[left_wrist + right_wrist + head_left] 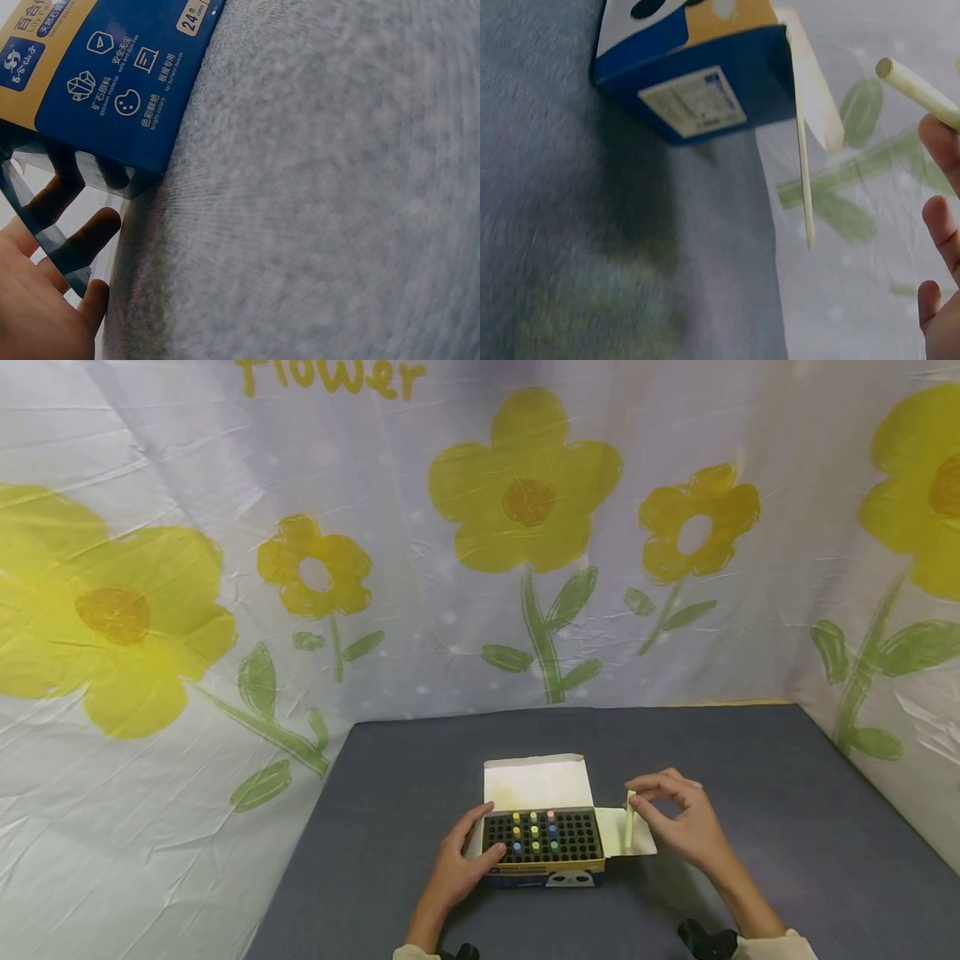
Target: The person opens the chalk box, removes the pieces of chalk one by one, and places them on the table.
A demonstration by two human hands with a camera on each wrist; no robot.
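Note:
A chalk box (527, 870), blue and yellow with a panda face on its front, lies open on the dark table. Its black insert (581, 833) has rows of holes, and several coloured chalk sticks (533, 832) stand near the middle in three columns. My left hand (456, 867) holds the box's left end, thumb at the front corner and fingers by the left flap (46, 229). Between thumb and fingertips my right hand (692, 827) pinches a pale yellow chalk stick (628, 828), upright over the right flap (643, 843); its lower end points free in the right wrist view.
The white lid (537, 783) stands raised behind the insert. Dark grey cloth (375, 827) covers the table. A white curtain (420, 635) printed with yellow flowers hangs around the back and sides. Black wrist bands (707, 940) sit below both hands.

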